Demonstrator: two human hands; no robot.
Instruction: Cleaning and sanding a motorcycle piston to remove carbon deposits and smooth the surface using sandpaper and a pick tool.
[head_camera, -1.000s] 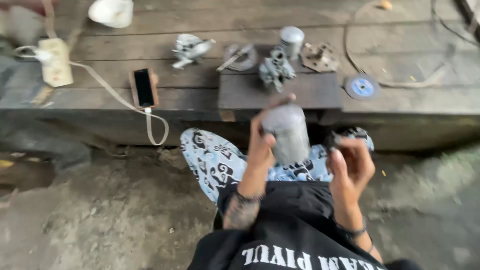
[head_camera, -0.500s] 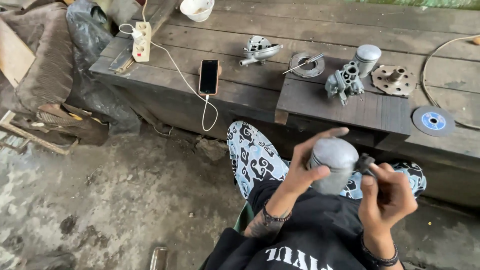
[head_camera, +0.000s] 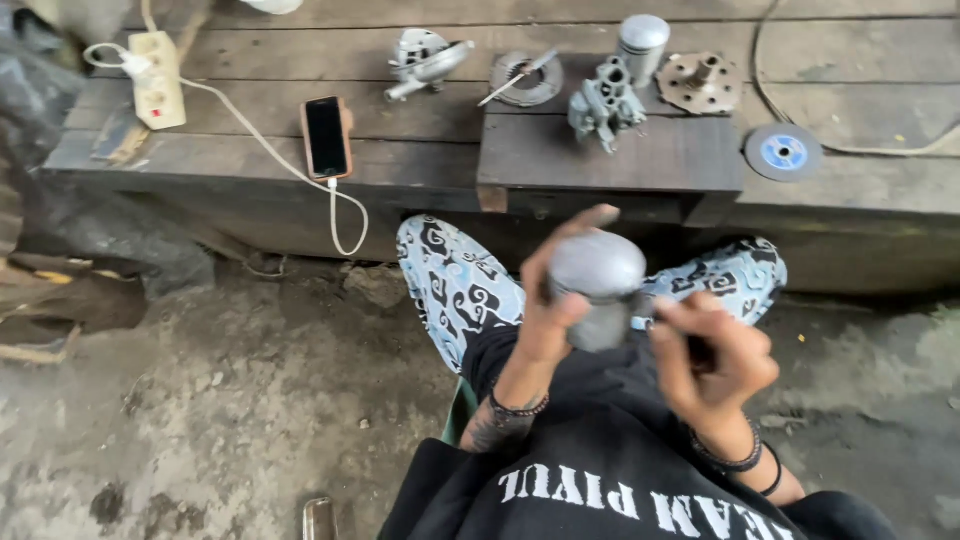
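Piston (head_camera: 597, 290), grey and domed, is sitting upright in the left hand (head_camera: 553, 310), fingers (head_camera: 570, 225) wrapping round its side, held over the lap in front of the desk (head_camera: 600, 160). Right hand (head_camera: 712, 350) is pressing in beside the piston's lower edge, fingers curling tight on something small and dark; what it is, I cannot tell. Beyond, on the desk's raised wooden block, a carburettor (head_camera: 603, 103) is standing beside a metal cylinder (head_camera: 640, 45). Farther left, a phone (head_camera: 326, 136) is lying plugged into a white cable (head_camera: 260, 155), with a power strip (head_camera: 160, 80) near the corner. A blue-centred grinding disc (head_camera: 784, 152) is resting on the right.
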